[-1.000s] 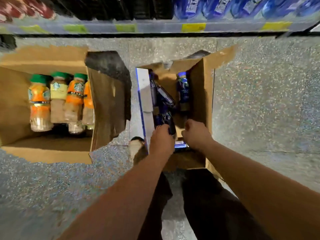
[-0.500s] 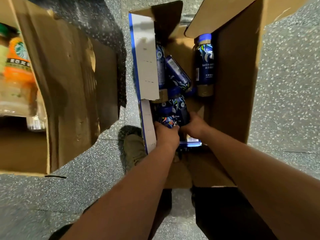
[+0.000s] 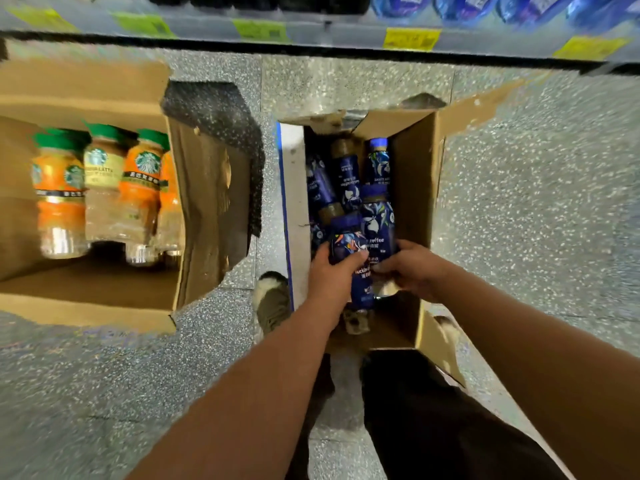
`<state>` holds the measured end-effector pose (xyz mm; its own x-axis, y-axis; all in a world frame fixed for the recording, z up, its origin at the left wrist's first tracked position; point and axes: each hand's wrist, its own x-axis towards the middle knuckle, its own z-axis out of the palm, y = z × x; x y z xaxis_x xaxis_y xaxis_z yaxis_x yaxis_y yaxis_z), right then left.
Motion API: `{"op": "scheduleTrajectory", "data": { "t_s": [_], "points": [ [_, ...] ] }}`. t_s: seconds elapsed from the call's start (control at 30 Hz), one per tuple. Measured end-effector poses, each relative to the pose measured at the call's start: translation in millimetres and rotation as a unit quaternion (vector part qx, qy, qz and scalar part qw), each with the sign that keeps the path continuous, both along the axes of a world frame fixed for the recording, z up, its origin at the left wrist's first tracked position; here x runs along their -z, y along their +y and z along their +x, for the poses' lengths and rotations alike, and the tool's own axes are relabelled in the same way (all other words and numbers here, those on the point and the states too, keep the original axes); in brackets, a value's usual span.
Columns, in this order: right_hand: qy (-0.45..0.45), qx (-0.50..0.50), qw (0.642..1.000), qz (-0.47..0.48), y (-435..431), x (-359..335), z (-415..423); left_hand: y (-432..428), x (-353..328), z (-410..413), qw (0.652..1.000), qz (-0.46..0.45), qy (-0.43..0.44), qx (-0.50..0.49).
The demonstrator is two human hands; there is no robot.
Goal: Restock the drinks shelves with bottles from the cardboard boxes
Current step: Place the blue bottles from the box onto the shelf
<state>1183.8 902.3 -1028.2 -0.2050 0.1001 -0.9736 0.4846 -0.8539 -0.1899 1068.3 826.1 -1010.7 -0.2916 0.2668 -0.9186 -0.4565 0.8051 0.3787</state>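
Observation:
An open cardboard box [image 3: 414, 174] on the floor holds several dark blue coffee bottles [image 3: 346, 174]. My left hand [image 3: 332, 275] grips one blue bottle [image 3: 349, 247] with a colourful label, lifted above the others. My right hand [image 3: 412, 268] grips a second blue bottle [image 3: 377, 220] beside it. Both hands sit over the near end of the box. Another blue bottle [image 3: 378, 161] stands at the box's far right.
A second open cardboard box [image 3: 207, 188] at the left holds orange and yellow bottles [image 3: 104, 188] with green caps. The drinks shelf edge [image 3: 329, 36] with yellow and green price tags runs along the top. My shoes [image 3: 272, 299] and dark trousers are below, on speckled floor.
Both hands have lifted a blue bottle each up out of the pile. The camera has pulled back and up, bringing the shelf edge and the left box into view again.

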Motion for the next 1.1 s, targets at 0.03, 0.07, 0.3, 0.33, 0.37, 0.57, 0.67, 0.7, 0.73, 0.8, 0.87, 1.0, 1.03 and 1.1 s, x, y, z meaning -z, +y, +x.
{"op": "scheduleTrajectory", "data": {
  "t_s": [0.03, 0.07, 0.3, 0.33, 0.37, 0.57, 0.67, 0.7, 0.73, 0.8, 0.87, 1.0, 1.03, 1.1],
  "points": [
    [0.019, 0.018, 1.0, -0.01, 3.6, -18.4, -0.5, 3.3, -15.3, -4.0, 1.0, 0.01, -0.003, -0.015],
    [0.04, 0.036, 0.998, -0.021, 6.7, -35.5, -0.5, 6.8, -31.0, -7.9, 0.999, 0.02, -0.01, -0.032],
    [0.094, 0.041, 0.994, -0.021, 33.8, -145.1, -1.3, 37.2, -143.1, -21.4, 0.987, 0.12, -0.048, -0.091],
    [0.101, 0.036, 0.994, -0.017, 36.9, -161.8, -2.4, 39.0, -156.6, -22.2, 0.984, 0.137, -0.054, -0.099],
    [0.11, 0.031, 0.993, -0.015, 40.0, -178.8, -3.4, 40.6, -171.7, -22.7, 0.98, 0.15, -0.063, -0.112],
    [0.148, 0.034, 0.988, 0.036, 47.3, -270.8, -9.1, 49.6, -257.6, -25.8, 0.966, 0.194, -0.082, -0.148],
    [0.185, 0.028, 0.98, 0.067, 43.7, -313.8, -17.8, 51.4, -301.1, -37.8, 0.97, 0.206, -0.042, -0.119],
    [0.198, 0.043, 0.977, 0.068, 42.3, -327.1, -21.4, 50.1, -314.1, -41.8, 0.971, 0.212, -0.039, -0.107],
    [0.206, 0.056, 0.975, 0.068, 40.0, -341.2, -26.0, 48.2, -327.1, -46.5, 0.969, 0.224, -0.036, -0.098],
    [0.218, 0.068, 0.971, 0.075, 33.6, -370.9, -37.0, 44.4, -354.8, -57.5, 0.964, 0.25, -0.026, -0.088],
    [0.232, 0.068, 0.965, 0.103, 26.7, -403.3, -48.9, 41.2, -386.9, -69.5, 0.956, 0.285, -0.021, -0.074],
    [0.256, 0.059, 0.951, 0.161, 19.8, -473.9, -72.4, 43.0, -460.4, -99.5, 0.936, 0.349, 0.007, -0.043],
    [0.254, 0.054, 0.948, 0.181, 19.1, -492.3, -78.3, 44.0, -479.8, -106.7, 0.932, 0.361, 0.018, -0.039],
    [0.258, 0.054, 0.939, 0.223, 18.2, -532.2, -90.7, 44.7, -519.7, -118.6, 0.92, 0.39, 0.031, -0.031]
  ]
}}
